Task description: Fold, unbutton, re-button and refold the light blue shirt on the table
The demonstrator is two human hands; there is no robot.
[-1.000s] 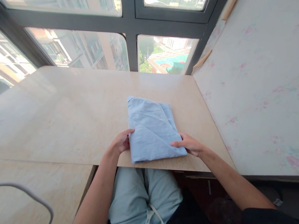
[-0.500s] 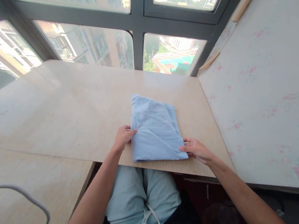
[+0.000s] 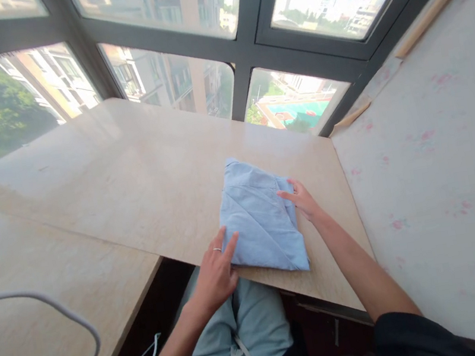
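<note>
A folded light-blue garment (image 3: 260, 216) lies on the pale wooden table (image 3: 139, 181), close to its near edge. My left hand (image 3: 215, 272) rests at the garment's near left corner, fingers stretched out flat and touching the cloth; a ring shows on one finger. My right hand (image 3: 301, 199) lies against the garment's far right edge, fingers extended on the fabric. Neither hand holds anything.
Large windows (image 3: 183, 60) with dark frames run along the table's far side. A floral-patterned panel (image 3: 436, 182) borders the table on the right. A second wooden surface (image 3: 28, 307) sits lower left, with a white cable (image 3: 75, 324) across it. My lap in light-blue trousers (image 3: 239, 334) is below.
My left hand has slid from the garment's left side down to its near corner. My right hand has moved from the near right corner up to the far right edge. The view shifted.
</note>
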